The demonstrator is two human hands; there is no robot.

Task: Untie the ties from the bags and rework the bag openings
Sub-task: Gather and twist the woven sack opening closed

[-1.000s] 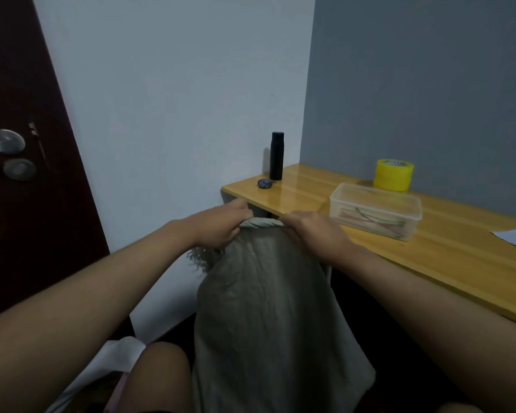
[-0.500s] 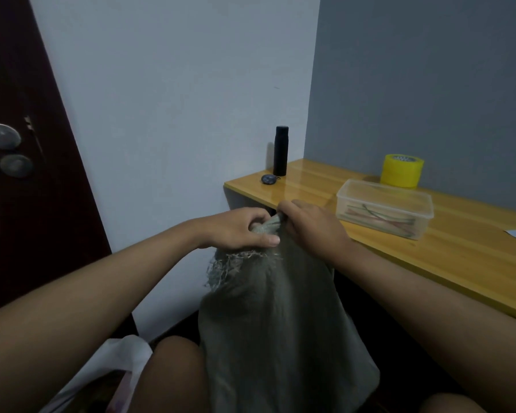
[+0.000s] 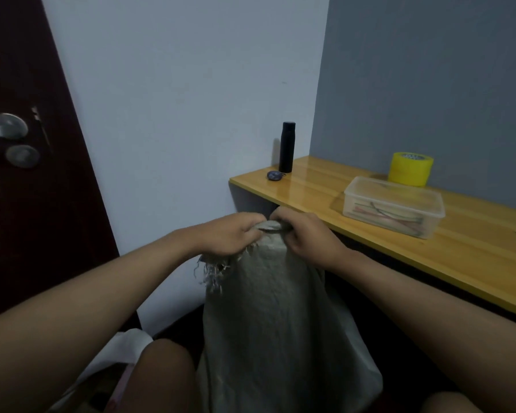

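A tall grey-green woven sack [image 3: 280,323] stands upright between my knees, in front of the desk. Its top is gathered into a narrow rolled rim between my two hands. My left hand [image 3: 230,235] is closed on the left side of the gathered top, with frayed threads [image 3: 213,272] hanging below its fingers. My right hand [image 3: 307,236] grips the right side of the same rim, fingers curled over the cloth. The two hands nearly touch. No tie is visible on the sack.
A wooden desk [image 3: 474,254] runs along the right with a clear lidded box of coloured strips [image 3: 393,205], a yellow tape roll [image 3: 411,169], a black bottle [image 3: 287,146] and a small dark fob [image 3: 274,175]. A dark door [image 3: 27,174] stands left. A white bag [image 3: 122,350] lies by my left knee.
My hands, apart on the wide rim a second ago, have come together and bunched the sack's top into a narrow gather, and the frayed edge now hangs under my left hand.
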